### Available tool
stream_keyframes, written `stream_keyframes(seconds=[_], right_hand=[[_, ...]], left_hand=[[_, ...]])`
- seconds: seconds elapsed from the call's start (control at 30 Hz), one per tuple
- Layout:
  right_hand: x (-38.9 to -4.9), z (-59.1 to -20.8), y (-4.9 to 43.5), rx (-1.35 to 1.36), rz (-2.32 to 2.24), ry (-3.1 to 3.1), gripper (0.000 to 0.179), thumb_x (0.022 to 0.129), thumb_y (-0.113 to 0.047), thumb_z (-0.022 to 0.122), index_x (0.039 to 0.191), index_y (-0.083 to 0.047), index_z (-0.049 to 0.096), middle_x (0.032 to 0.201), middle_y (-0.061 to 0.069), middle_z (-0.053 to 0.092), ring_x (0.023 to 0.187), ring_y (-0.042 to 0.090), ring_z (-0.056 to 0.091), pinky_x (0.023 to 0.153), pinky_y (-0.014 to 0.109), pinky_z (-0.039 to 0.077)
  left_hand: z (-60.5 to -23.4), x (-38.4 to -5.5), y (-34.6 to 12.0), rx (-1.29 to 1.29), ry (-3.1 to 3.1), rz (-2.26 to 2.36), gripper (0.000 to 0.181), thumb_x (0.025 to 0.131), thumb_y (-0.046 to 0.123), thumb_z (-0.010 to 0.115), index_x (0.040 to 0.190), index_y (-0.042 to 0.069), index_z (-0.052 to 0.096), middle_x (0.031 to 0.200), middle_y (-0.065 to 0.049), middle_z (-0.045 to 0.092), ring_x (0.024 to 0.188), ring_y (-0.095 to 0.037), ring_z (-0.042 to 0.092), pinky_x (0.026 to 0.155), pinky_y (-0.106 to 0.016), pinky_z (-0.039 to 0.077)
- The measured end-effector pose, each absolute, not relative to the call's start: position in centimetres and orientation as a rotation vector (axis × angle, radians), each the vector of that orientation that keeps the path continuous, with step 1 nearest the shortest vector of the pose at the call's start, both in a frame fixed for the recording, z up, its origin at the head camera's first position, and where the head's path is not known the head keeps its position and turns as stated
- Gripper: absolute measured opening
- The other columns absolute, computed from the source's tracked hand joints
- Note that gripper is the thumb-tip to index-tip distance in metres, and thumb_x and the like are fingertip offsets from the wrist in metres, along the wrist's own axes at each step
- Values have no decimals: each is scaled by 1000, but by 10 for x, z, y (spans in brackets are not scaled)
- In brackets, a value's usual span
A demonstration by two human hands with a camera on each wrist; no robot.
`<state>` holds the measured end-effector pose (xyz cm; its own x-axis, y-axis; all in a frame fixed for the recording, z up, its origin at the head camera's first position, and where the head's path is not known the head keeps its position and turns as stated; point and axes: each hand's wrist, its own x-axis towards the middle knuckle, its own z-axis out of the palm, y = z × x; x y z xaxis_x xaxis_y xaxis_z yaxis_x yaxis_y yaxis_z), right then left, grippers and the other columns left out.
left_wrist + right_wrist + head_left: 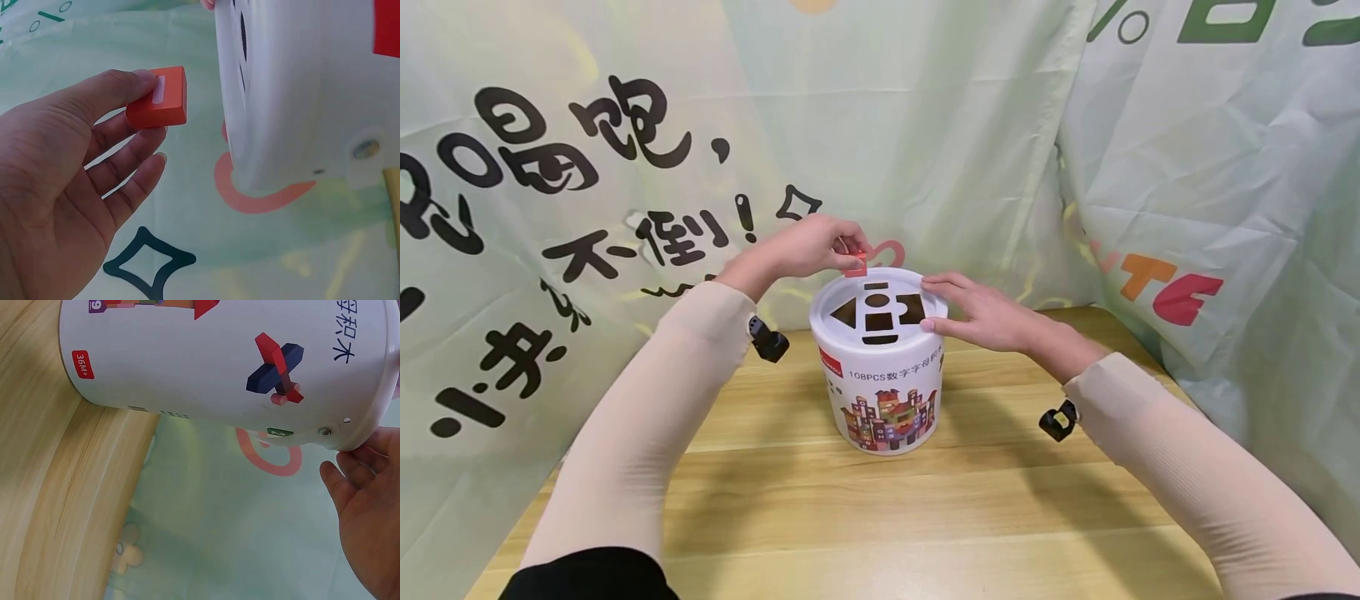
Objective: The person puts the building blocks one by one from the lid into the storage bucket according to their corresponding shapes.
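A white bucket (887, 392) printed with block pictures stands upright on the wooden table (880, 525). Its lid (850, 335) has several cut-out openings, among them a triangle, a round one and narrow slots. Above the lid's far left edge, my left hand (820, 247) pinches a small red-orange block (167, 103) between thumb and fingers. The left wrist view shows a pale bar on the block, which is apart from the bucket. On the right side, my right hand (988, 314) holds the rim, thumb on the lid and some fingers against the edge (369, 462).
Printed cloth (925, 125) with large dark characters hangs behind the table and along both sides. Each wrist carries a small black camera mount (767, 340). The bucket stands toward the table's back edge.
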<state>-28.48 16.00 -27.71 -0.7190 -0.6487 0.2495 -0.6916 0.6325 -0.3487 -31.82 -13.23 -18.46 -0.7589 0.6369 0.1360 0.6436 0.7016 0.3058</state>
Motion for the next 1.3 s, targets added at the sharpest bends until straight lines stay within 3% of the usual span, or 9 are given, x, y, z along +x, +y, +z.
stream_keyframes(seconds=[0.17,0.33,0.53,0.9,1.3], right_hand=[[-285,-277,160,1130,651,-2743,78,93,-63,51,151,-12,39,153,2,34,135,30,40,107,55,35],[-285,-277,160,1143,650,-2736,78,93,-62,51,150,-10,39,153,3,34,134,31,41,106,54,36],[-286,-277,160,1148,653,-2731,78,93,-62,51,151,-10,38,153,3,34,134,31,41,107,54,36],[-286,-279,161,1148,659,-2733,78,93,-62,51,151,-11,38,153,3,34,134,31,42,107,53,36],[-285,-278,160,1167,636,-2734,79,94,-62,50,151,-9,37,154,5,33,134,34,41,107,56,35]], left_hand=[[-185,-326,-122,-1100,-2908,-572,16,94,16,66,108,8,67,99,-4,68,90,-17,65,82,-32,53],[-184,-332,-112,-1080,-2969,-536,16,94,13,66,109,7,66,100,-5,68,96,-18,63,72,-29,56],[-186,-338,-104,-1054,-3013,-446,14,94,15,67,107,9,65,102,-5,66,96,-17,60,70,-29,56],[-189,-343,-92,-1150,-3016,-269,11,90,13,68,99,7,65,94,-5,67,90,-17,60,83,-29,48],[-185,-341,-79,-1175,-3058,-99,7,86,8,68,87,9,62,75,0,56,73,-15,51,68,-25,40]])
